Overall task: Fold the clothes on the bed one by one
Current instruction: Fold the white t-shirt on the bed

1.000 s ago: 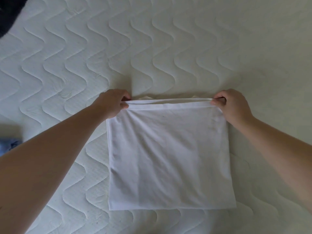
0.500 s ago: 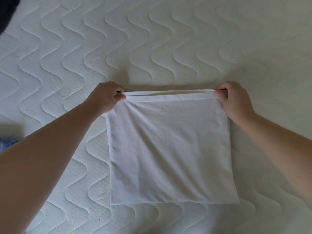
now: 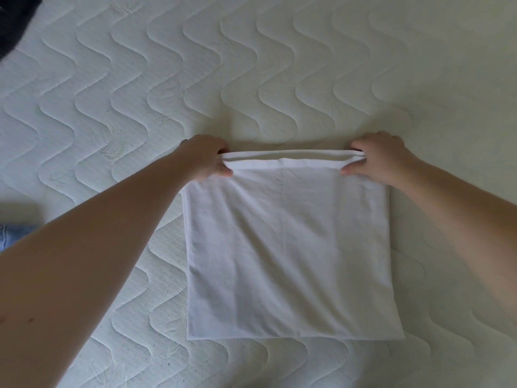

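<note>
A white garment (image 3: 288, 247), folded into a rough square, lies flat on the quilted white mattress (image 3: 195, 79) in the middle of the view. My left hand (image 3: 205, 159) pinches its far left corner between thumb and curled fingers. My right hand (image 3: 375, 158) pinches the far right corner the same way. The far edge between my hands is lifted a little and shows two layers of cloth. The near edge rests flat on the mattress.
A dark garment (image 3: 14, 21) shows at the top left corner. A bit of light blue cloth (image 3: 14, 233) peeks out at the left edge, behind my left forearm. Bare mattress stretches beyond and to the right of the white garment.
Both hands kept their hold on the far corners. The far edge has risen slightly and its layers have parted, and my thumbs now show under the edge.
</note>
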The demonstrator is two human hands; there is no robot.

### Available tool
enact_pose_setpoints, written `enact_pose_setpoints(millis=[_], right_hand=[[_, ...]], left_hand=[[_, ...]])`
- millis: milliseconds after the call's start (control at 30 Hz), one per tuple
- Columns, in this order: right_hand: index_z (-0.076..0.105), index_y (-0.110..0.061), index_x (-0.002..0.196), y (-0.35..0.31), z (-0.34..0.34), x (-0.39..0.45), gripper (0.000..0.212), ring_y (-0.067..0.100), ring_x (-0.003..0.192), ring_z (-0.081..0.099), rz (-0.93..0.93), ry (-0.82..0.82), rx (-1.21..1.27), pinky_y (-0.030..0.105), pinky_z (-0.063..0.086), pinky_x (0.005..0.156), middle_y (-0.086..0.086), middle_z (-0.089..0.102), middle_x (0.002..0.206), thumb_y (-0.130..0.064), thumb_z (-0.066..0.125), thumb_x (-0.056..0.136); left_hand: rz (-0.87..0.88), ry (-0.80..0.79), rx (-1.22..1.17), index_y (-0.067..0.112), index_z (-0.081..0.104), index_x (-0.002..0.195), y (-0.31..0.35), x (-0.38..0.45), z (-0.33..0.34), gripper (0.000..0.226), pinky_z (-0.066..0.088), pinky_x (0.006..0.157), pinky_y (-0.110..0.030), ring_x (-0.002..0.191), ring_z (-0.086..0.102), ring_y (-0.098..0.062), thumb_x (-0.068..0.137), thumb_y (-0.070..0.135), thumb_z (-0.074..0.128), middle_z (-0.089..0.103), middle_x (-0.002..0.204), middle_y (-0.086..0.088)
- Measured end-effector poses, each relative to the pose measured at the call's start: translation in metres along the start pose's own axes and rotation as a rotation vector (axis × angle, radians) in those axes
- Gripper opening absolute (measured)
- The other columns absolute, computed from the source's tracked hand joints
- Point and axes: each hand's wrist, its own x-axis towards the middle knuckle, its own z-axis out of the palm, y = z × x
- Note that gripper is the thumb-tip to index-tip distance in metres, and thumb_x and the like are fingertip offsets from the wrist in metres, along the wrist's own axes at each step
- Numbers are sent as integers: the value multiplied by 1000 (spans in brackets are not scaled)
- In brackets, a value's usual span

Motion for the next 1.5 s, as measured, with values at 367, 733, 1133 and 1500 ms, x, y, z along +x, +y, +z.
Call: enact_pose_setpoints(millis=[367,733,1133,1500], right_hand=[[65,-23,98,-5,-28,-44,18,11,65,52,-100,60,133,25,33,55,-12,55,67,-34,73,85],[74,-24,96,-44,-159,-145,17,-9,66,54,-185,152,170,6,35,60,-23,61,69,-25,79,80],[73,-24,112,-79,-228,-215,25,18,68,65,-250,566,60,25,40,60,-2,73,80,-26,72,87],[74,-8,93,-64,61,-239,40,30,60,69,-98,468,-41,34,55,52,9,73,78,8,79,57]], left_hand=[[134,34,-8,25,62,88,3,-37,-25,15,35,58,-23,75,53,-10,87,38,70,55,74,11],[171,231,89,31,65,98,45,-160,-136,14,36,57,-24,72,50,0,86,37,71,58,75,11],[230,717,268,25,72,112,61,-252,-193,23,44,59,-31,63,58,-25,90,27,69,70,74,-4],[204,648,187,16,77,96,21,-227,114,52,52,39,-31,52,68,-24,50,-8,87,75,78,-2]])
